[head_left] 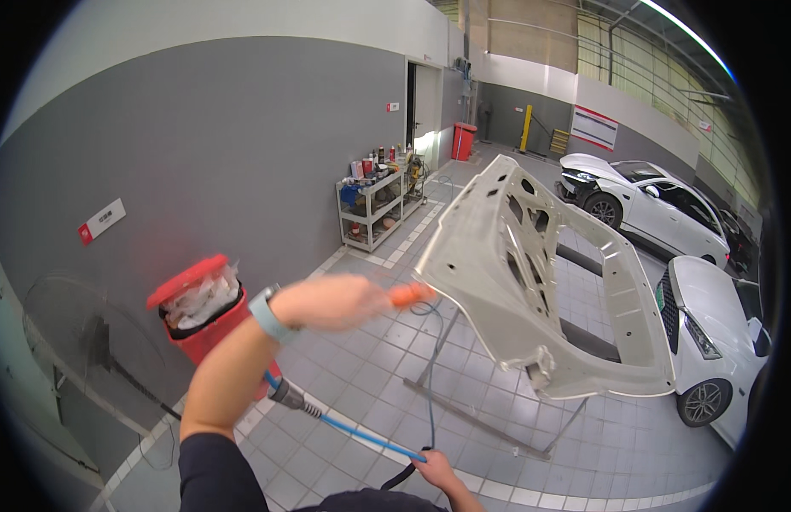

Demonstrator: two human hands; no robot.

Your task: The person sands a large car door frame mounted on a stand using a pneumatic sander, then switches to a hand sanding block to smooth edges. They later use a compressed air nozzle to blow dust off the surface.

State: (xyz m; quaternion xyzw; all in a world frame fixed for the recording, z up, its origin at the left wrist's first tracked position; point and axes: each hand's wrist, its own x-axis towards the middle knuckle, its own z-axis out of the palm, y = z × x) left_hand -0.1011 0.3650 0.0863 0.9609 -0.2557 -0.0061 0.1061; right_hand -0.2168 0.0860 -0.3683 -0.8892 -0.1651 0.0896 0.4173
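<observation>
My left hand (337, 300) is stretched forward, smeared by motion, with a watch (274, 314) on its wrist. At its fingertips is a short orange object (411, 294), too blurred to name, close to the left edge of a bare beige-grey car tailgate panel (472, 256). Whether the object touches the panel cannot be told. Low in the middle, my right hand (438, 469) is closed around a blue hose (370, 435). The hose runs up left to a grey connector (289, 394) below my left forearm. A black strap or cable (400, 478) hangs beside my right hand.
A metal stand (476, 420) carries the panel. On the left is a red bin (212, 328) filled with white waste. By the wall a grey cart (374, 209) holds cans and bottles. White cars (651, 205) are parked at the right. A thin hose (431, 375) trails across the tiles.
</observation>
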